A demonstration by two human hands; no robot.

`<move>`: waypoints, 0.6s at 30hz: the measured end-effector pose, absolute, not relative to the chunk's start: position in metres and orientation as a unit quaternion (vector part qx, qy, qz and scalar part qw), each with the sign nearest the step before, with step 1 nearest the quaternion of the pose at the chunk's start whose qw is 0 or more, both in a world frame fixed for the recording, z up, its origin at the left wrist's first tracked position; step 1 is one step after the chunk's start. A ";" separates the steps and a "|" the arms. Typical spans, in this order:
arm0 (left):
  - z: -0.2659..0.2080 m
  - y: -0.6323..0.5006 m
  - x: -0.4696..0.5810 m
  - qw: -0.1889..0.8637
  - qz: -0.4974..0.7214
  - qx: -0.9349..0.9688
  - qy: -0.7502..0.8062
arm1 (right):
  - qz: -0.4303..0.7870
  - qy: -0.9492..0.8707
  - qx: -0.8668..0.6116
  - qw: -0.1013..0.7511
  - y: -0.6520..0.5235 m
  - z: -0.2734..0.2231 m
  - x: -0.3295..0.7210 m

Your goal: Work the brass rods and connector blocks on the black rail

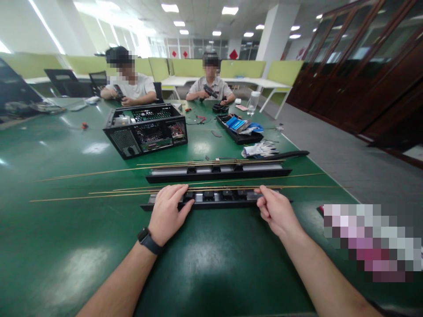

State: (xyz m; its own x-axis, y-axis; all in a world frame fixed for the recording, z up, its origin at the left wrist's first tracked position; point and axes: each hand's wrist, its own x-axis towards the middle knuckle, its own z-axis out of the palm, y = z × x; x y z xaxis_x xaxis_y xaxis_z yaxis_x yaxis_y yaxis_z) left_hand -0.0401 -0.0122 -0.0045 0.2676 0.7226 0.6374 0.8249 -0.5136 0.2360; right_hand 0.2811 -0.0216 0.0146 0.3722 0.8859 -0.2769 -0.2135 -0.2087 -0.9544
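My left hand, wearing a dark watch, is laid over the left part of a long black rail. Its fingers reach across the top while the thumb presses the near side. Over the rail's right end, my right hand is closed, with the index finger and thumb together and the other fingers curled. Whatever it pinches is too small to tell. Thin golden rods run lengthwise along this rail and stick out past both ends. Small black blocks sit in the rail's channel between my hands.
Behind lies a second black rail with rods. Farther back are an opened computer case, a black tray of blue items, white gloves and a clear bottle. Two people sit across the green table, holding dark tools.
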 end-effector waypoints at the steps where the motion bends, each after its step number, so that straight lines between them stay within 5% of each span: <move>1: -0.005 -0.012 -0.040 0.073 -0.358 -0.793 -0.488 | 0.496 -0.277 -0.599 0.564 -0.022 0.014 0.281; 18: -0.006 -0.013 -0.039 0.059 -0.359 -0.793 -0.488 | 0.541 -0.267 -0.570 0.558 -0.022 0.018 0.279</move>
State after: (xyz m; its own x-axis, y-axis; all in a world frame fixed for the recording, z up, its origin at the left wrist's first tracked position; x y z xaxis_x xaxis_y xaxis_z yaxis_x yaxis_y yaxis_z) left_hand -0.0387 -0.0134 -0.0063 0.2645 0.7319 0.6280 0.8171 -0.5160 0.2571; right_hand 0.2785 -0.0218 0.0176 0.2712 0.9083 -0.3183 -0.2992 -0.2348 -0.9249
